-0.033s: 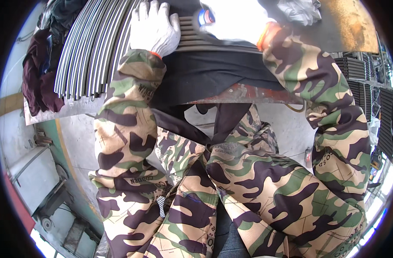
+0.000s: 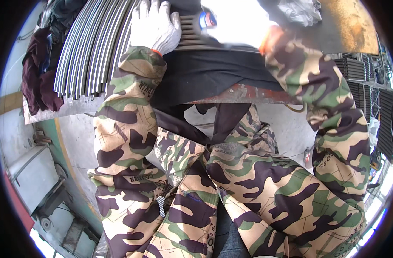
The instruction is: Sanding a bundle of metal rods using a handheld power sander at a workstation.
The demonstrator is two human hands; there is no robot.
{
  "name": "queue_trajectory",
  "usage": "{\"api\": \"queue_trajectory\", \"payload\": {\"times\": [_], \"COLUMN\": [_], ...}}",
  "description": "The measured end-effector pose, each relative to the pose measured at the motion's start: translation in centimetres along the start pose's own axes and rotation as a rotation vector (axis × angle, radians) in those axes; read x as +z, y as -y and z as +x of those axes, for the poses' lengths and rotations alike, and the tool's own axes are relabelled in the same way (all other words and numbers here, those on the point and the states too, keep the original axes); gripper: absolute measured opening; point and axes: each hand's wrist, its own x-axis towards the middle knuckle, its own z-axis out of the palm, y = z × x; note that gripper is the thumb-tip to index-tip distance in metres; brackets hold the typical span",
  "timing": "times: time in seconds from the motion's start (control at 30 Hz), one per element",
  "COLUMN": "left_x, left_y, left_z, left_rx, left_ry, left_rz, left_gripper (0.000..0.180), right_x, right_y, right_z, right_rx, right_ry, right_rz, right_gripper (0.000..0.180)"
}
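My left hand (image 2: pixel 157 30), in a white knit glove with an orange cuff, lies flat with its fingers apart. It rests where the long grey metal rods (image 2: pixel 91 47) on the left meet the crosswise rods (image 2: pixel 189 35) in the middle. My right hand (image 2: pixel 241 23), also in a white glove, is washed out by glare and blurred. Its fingers seem closed around a round thing with a blue, white and red face (image 2: pixel 208 19), above the crosswise rods; its kind cannot be made out. A black cloth (image 2: pixel 213 71) covers the table's front edge.
Dark red and black clothes (image 2: pixel 39 81) hang at the table's left end. A crumpled clear plastic bag (image 2: pixel 300 10) lies beyond my right wrist, beside a rusty brown board (image 2: pixel 351 26). Racks of dark rods (image 2: pixel 360 69) stand at the right; a wheeled cart (image 2: pixel 43 189) is at the lower left.
My right hand and the round thing have shifted very slightly, with the wrist a little lower and to the right. My left hand stays in nearly the same place.
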Motion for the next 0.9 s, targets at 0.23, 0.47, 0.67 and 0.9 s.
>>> {"api": "queue_trajectory", "payload": {"times": [0.23,0.47,0.67,0.9], "left_x": [-1.4,-1.9,-1.5,-1.5], "left_y": [0.0,-1.4,-2.0,-1.5], "left_z": [-0.1,-0.7,1.8,0.2], "left_rx": [0.084,-0.040,-0.211,0.022], "left_ry": [0.090,-0.027,0.012,-0.050], "left_rz": [-0.286,-0.079,-0.091,0.025], "left_gripper": [0.042,0.036,0.042,0.038], "right_x": [0.5,0.6,0.0,-0.6], "right_y": [-0.6,-0.4,-0.5,-1.2], "right_z": [0.5,-0.7,-0.6,1.0], "right_rx": [0.057,-0.020,-0.008,0.103], "right_ry": [-0.023,-0.024,-0.017,0.083], "right_rz": [-0.004,-0.013,-0.033,-0.044], "right_gripper": [0.039,0.038,0.039,0.041]}}
